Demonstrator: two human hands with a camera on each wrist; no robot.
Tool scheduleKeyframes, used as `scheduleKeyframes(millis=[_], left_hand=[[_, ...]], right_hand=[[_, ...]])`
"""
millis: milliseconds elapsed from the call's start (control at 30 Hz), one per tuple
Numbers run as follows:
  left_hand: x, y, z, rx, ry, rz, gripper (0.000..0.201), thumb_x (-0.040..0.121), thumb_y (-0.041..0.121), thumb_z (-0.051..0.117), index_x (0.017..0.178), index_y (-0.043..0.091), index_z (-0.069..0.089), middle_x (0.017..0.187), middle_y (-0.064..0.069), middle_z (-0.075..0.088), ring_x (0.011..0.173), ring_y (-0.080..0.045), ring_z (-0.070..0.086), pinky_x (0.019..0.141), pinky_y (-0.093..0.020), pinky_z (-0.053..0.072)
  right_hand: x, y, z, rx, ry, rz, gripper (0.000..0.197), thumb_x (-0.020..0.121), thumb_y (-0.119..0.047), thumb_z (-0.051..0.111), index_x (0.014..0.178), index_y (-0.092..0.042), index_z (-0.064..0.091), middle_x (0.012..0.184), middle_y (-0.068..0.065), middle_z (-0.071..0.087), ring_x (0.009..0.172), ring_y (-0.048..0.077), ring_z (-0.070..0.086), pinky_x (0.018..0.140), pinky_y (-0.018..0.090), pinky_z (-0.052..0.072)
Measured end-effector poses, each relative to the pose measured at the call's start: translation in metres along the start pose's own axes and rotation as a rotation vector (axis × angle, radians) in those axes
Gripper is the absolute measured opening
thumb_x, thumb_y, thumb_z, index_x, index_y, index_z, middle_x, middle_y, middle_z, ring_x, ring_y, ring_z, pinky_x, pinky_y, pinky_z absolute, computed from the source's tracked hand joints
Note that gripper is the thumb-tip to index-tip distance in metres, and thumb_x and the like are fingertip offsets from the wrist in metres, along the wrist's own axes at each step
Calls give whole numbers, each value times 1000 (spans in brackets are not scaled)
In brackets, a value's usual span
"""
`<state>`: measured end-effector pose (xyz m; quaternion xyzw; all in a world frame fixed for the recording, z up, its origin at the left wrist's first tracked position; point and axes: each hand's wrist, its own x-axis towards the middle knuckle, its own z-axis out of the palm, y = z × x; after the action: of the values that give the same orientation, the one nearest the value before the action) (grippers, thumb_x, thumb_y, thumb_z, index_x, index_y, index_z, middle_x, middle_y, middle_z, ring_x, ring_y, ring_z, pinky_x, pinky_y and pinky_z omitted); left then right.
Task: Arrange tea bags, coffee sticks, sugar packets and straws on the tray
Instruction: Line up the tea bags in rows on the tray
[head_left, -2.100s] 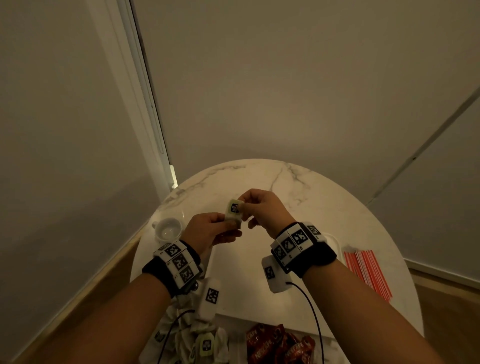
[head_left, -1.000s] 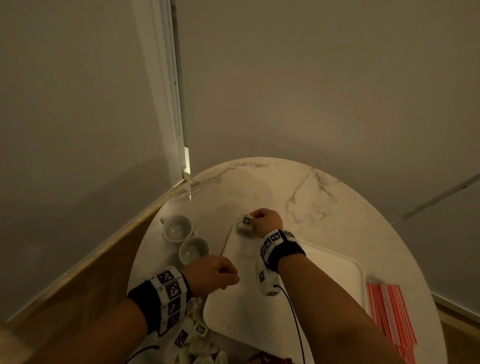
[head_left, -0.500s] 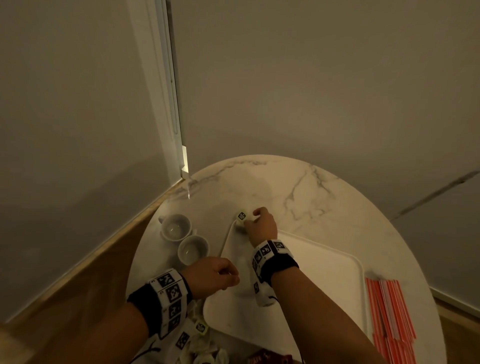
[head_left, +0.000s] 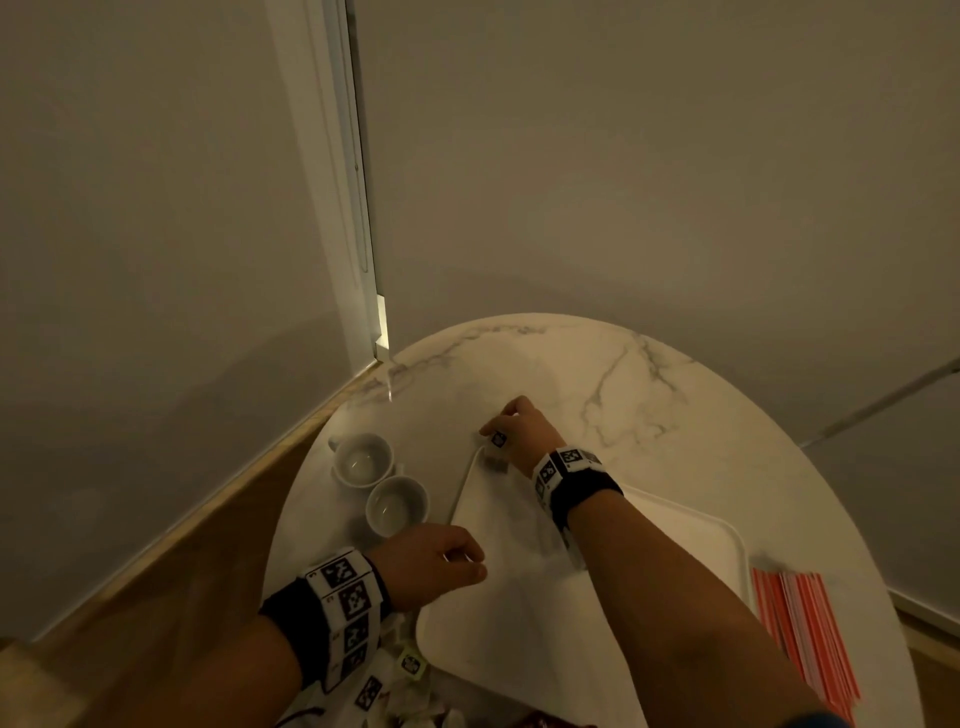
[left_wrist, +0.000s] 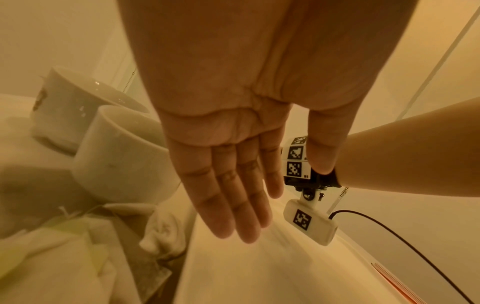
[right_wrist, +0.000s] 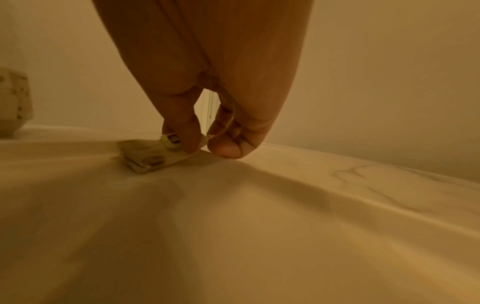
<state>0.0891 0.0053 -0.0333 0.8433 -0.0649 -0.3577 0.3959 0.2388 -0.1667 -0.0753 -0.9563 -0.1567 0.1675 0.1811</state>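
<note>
My right hand (head_left: 506, 428) reaches to the far left corner of the white tray (head_left: 524, 629). There it pinches the tag of a tea bag (head_left: 493, 460) between thumb and fingers. In the right wrist view the tea bag (right_wrist: 141, 159) lies flat on the tray (right_wrist: 233, 236), under the right hand (right_wrist: 200, 147). My left hand (head_left: 457, 564) hovers at the tray's left edge and holds nothing. The left wrist view shows the left hand (left_wrist: 233, 185) with fingers straight. A pile of tea bags (head_left: 410, 665) lies near the table's front, left of the tray.
Two white cups (head_left: 362, 460) (head_left: 397, 506) stand left of the tray, close to my left hand. Red-and-white straws (head_left: 805, 634) lie on the marble table (head_left: 649, 374) right of the tray. Walls close in behind and to the left.
Earlier both hands held the tea bag in the air. The right hand carried it to the tray's far left corner and lowered it; the left hand let go and dropped beside the tray.
</note>
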Motion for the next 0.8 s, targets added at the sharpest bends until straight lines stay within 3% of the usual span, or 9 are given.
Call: scheduleKeyframes(millis=[167,333,433,533,667,800], left_hand=[[3,-2,3,-30,-13,-14,32,88,44,61,115,27,62,95,14,62,94,-7,63,89,-26,52],[11,12,3,58,65,4,34,90,42,58,121,26,58,120,8,54,98,-6,54,90,-21,44],[25,24,6,116,152,30,39,93,39,54,129,25,53,131,5,44,112,-13,51,99,-28,42],[44,34,9,264,229,46,46,96,33,47,140,24,42,143,-1,33,130,-23,34,110,-35,31],[68,54,7,393,278,-20,48,95,23,44,142,21,37,149,-6,22,132,-29,24,113,-37,26],[96,62,5,465,209,-151,56,90,17,43,145,21,30,148,-9,19,130,-34,22,112,-42,26]], right_hand=[[-6,2,-5,59,-2,-19,30,87,-4,64,113,-16,71,131,10,42,111,32,54,98,38,45],[-11,4,-11,83,-2,-14,39,84,11,53,111,-12,71,135,9,39,112,31,53,98,31,43],[-11,6,-11,131,7,9,55,81,18,46,120,-15,67,133,8,41,112,28,52,94,24,40],[-10,10,-13,249,76,128,57,86,10,42,131,-22,56,126,7,48,108,24,53,88,23,40],[-9,17,-12,329,45,199,53,86,4,42,127,-25,58,120,6,60,94,16,53,82,26,43],[-7,15,-16,286,-64,122,51,88,-2,51,133,-26,57,124,10,56,112,26,54,95,31,42]])
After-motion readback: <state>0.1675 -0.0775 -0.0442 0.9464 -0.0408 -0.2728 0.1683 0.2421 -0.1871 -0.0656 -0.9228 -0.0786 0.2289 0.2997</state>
